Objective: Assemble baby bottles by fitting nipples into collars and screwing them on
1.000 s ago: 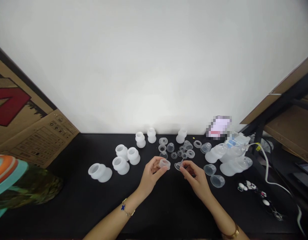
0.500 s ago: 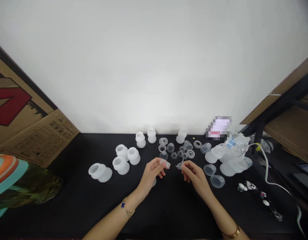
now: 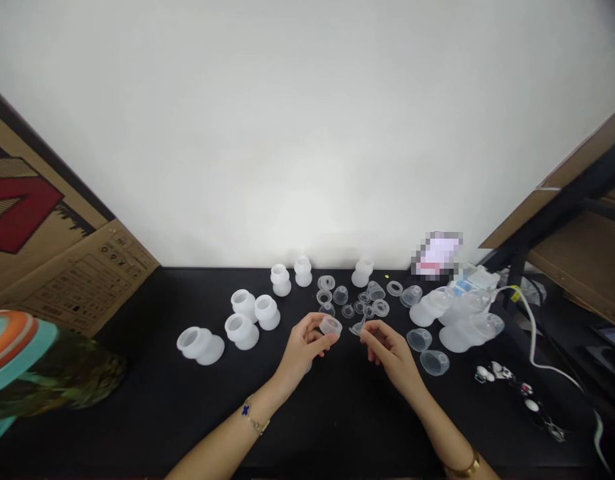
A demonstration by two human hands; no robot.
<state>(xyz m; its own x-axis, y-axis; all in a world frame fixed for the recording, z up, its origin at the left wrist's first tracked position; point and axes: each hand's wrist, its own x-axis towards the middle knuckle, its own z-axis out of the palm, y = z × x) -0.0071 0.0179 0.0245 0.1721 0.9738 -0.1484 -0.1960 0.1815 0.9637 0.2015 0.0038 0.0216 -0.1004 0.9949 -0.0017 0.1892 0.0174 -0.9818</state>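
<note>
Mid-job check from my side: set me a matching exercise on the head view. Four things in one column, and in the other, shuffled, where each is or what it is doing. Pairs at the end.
Things:
1. left hand
2. right hand
3. white cable
4. dark green container

Places and states:
A. trailing down the right side of the black table
B. holding a clear ring between thumb and fingers
C. at the left edge of the view, topped in orange and teal
D. holding a clear flared piece

Pairs: 1-B, 2-D, 3-A, 4-C
</note>
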